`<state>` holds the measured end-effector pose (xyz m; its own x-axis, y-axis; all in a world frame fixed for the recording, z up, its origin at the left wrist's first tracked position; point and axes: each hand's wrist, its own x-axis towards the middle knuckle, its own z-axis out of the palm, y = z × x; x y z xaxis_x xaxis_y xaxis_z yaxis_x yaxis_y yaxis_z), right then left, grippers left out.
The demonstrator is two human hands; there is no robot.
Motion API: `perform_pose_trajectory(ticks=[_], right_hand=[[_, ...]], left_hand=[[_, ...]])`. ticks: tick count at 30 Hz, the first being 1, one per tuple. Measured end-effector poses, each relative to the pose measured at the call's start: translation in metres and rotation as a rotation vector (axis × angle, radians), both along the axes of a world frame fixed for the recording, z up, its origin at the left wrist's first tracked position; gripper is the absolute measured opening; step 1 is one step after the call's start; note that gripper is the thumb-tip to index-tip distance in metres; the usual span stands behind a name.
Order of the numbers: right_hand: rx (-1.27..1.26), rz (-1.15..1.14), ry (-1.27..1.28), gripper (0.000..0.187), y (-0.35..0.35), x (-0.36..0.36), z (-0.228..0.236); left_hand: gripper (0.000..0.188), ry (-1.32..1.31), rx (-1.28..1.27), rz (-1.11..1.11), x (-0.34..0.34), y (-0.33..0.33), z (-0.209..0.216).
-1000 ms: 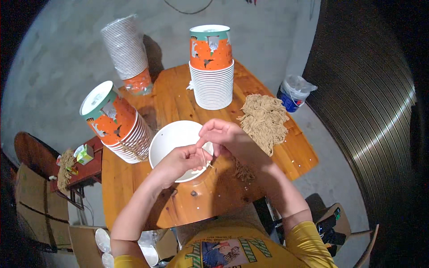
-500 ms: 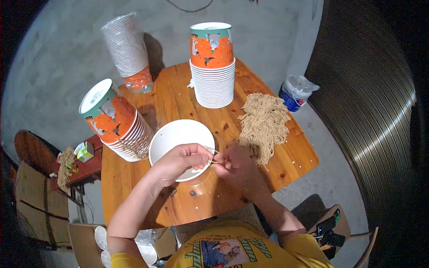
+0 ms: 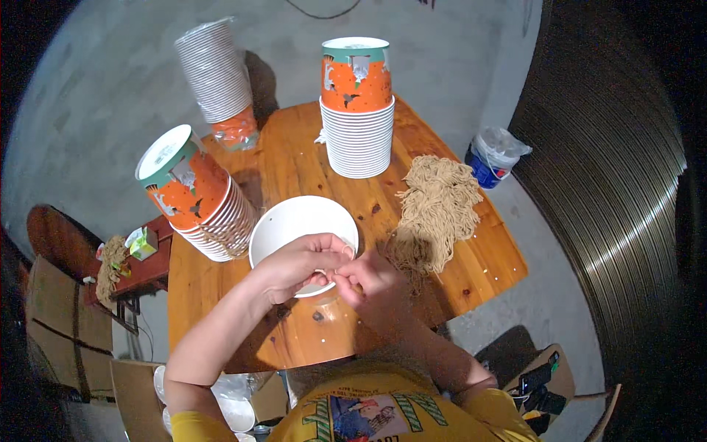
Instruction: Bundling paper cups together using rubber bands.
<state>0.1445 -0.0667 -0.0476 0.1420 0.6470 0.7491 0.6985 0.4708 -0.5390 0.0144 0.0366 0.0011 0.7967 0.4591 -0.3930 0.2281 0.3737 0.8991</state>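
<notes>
My left hand (image 3: 303, 267) and my right hand (image 3: 374, 287) meet over the near right rim of a white round tub (image 3: 294, 221). Both are closed, fingertips pinching a thin tan strand of yarn (image 3: 347, 250), which loops up a little by the left thumb. Most of the strand is hidden by my fingers. Right of the hands lies a heap of tan yarn (image 3: 440, 206) on the wooden table. To the left, an upside-down stack of orange and green paper buckets (image 3: 193, 184) leans, with some yarn strands (image 3: 232, 239) hanging at its lower rims.
Another upside-down bucket stack (image 3: 358, 110) stands at the far side of the table (image 3: 294, 158). A plastic-wrapped stack (image 3: 217, 74) is behind, at left. A blue pail (image 3: 492, 158) sits beyond the right edge. A red side table (image 3: 151, 254) holds a tissue box (image 3: 141, 244) and more yarn.
My right hand has moved slightly left and closer to the left hand, its fingers now overlapping the left fingertips. The whole view has shifted a little.
</notes>
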Motion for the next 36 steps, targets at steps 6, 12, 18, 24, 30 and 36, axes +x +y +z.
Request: perform_pose_trajectory(ticks=[6, 12, 18, 24, 30, 36], right_hand=[[0.018, 0.042, -0.081, 0.014, -0.003, 0.007, 0.006], [-0.135, 0.178, 0.186, 0.012, -0.007, 0.01, 0.006], [-0.391, 0.287, 0.934, 0.008, -0.002, 0.016, -0.005], [-0.341, 0.168, 0.507, 0.007, 0.0, 0.009, 0.012], [-0.4, 0.169, 0.54, 0.007, 0.001, 0.013, 0.001], [-0.391, 0.164, 0.535, 0.006, 0.002, 0.009, -0.002]], left_hand=[[0.014, 0.045, 0.027, 0.057, 0.0, -0.004, 0.007], [0.018, 0.02, 0.068, 0.073, -0.006, -0.003, 0.009], [0.017, 0.04, 0.56, 0.091, -0.004, -0.019, 0.008], [0.018, -0.008, 1.179, 0.168, 0.001, -0.041, 0.009], [0.023, 0.025, 1.092, 0.161, -0.001, -0.038, 0.009], [0.013, 0.077, 1.079, 0.053, -0.006, -0.031, 0.009]])
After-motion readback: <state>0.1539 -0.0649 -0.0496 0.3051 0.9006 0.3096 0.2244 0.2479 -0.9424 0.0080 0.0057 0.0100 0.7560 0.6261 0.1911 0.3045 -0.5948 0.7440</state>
